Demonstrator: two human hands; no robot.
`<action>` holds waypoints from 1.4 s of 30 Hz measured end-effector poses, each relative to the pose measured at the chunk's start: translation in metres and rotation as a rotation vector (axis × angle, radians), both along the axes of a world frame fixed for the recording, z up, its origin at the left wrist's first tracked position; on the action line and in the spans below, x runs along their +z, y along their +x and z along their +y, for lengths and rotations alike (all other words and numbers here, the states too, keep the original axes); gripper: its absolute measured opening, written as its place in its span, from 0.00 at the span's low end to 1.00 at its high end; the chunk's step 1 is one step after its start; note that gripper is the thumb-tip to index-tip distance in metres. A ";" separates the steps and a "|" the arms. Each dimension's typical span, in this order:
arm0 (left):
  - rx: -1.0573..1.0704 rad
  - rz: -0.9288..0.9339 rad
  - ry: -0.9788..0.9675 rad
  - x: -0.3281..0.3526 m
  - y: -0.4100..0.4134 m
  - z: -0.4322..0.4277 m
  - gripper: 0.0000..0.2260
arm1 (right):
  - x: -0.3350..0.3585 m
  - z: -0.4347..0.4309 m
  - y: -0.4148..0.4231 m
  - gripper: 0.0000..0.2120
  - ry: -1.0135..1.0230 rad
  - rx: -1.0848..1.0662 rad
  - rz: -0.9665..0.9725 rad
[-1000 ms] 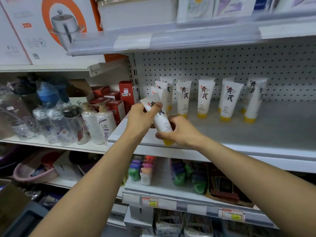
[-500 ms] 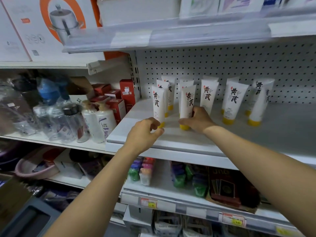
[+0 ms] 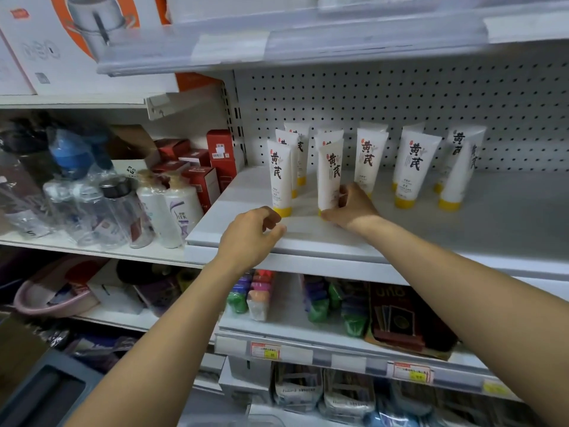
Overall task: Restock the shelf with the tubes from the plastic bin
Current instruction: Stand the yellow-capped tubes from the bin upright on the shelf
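Several white tubes with yellow caps and black lettering stand cap-down on the grey shelf [image 3: 492,229]. My right hand [image 3: 351,208] grips the lower part of one upright tube [image 3: 330,174] in the second column from the left. Another tube [image 3: 279,177] stands at the front of the left column. My left hand [image 3: 251,234] hovers just in front of that tube's yellow cap, fingers loosely curled and holding nothing. The plastic bin is a grey-blue shape [image 3: 43,392] at the lower left, mostly out of frame.
A perforated back panel [image 3: 400,112] closes the shelf behind the tubes. Bottles [image 3: 172,208] and red boxes [image 3: 221,161] fill the shelf to the left. Above hangs another shelf edge [image 3: 277,47]. Below are coloured items [image 3: 255,294] and price tags [image 3: 264,349].
The tube I held in both hands now stands on the shelf in my right hand. My left hand has let go and drawn back toward the shelf's front edge.
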State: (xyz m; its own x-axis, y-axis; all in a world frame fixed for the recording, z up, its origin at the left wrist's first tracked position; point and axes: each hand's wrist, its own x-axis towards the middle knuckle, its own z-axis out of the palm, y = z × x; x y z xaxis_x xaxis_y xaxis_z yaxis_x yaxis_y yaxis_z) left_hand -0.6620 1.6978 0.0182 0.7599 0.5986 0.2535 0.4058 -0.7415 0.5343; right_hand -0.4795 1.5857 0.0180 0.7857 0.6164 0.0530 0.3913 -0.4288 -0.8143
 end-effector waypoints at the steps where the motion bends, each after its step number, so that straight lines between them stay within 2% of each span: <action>1: -0.003 -0.011 0.008 0.000 -0.004 -0.002 0.12 | -0.001 -0.004 -0.003 0.32 0.021 -0.031 0.026; 3: -0.009 -0.037 0.026 0.001 -0.017 -0.007 0.10 | -0.003 -0.017 -0.015 0.29 0.064 -0.106 0.003; 6: -0.014 -0.051 0.045 -0.004 -0.042 -0.019 0.09 | -0.005 -0.039 -0.047 0.19 0.092 -0.124 -0.195; 10: -0.033 -0.010 0.057 -0.023 -0.083 -0.027 0.07 | -0.017 -0.061 -0.109 0.17 0.066 0.004 -0.402; 13: -0.030 0.035 0.039 -0.043 -0.112 -0.032 0.07 | -0.034 -0.064 -0.149 0.15 0.056 0.108 -0.421; 17: -0.014 0.141 -0.055 -0.092 -0.157 -0.030 0.08 | -0.091 -0.057 -0.195 0.15 -0.122 0.267 -0.222; 21: 0.004 0.280 -0.206 -0.167 -0.195 -0.021 0.08 | -0.162 -0.056 -0.232 0.14 -0.342 0.379 0.060; 26: 0.087 0.411 -0.508 -0.262 -0.226 -0.022 0.08 | -0.253 -0.047 -0.259 0.18 -0.565 0.435 0.350; 29: 0.128 0.483 -0.630 -0.322 -0.238 -0.030 0.06 | -0.317 -0.035 -0.273 0.15 -0.607 0.374 0.511; 32: 0.174 0.591 -0.708 -0.382 -0.245 -0.043 0.08 | -0.380 -0.028 -0.289 0.06 -0.663 0.200 0.743; 35: 0.169 0.710 -0.745 -0.441 -0.249 -0.056 0.12 | -0.431 -0.029 -0.307 0.11 -0.672 0.016 0.947; 39: 0.170 0.848 -0.759 -0.500 -0.254 -0.069 0.18 | -0.494 -0.033 -0.328 0.08 -0.771 -0.119 0.999; 41: 0.138 0.889 -0.704 -0.523 -0.257 -0.076 0.21 | -0.521 -0.027 -0.339 0.02 -0.868 -0.098 0.903; 42: 0.126 0.905 -0.668 -0.533 -0.258 -0.079 0.22 | -0.533 -0.023 -0.344 0.10 -0.923 -0.093 0.802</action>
State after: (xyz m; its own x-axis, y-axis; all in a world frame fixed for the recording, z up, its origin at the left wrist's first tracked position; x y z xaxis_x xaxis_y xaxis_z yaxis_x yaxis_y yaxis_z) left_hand -0.9197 1.6186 -0.5145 0.4262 0.4933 -0.7583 0.8962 -0.3444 0.2797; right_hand -0.8234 1.5626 -0.5152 0.4377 0.1059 -0.8929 -0.1443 -0.9719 -0.1861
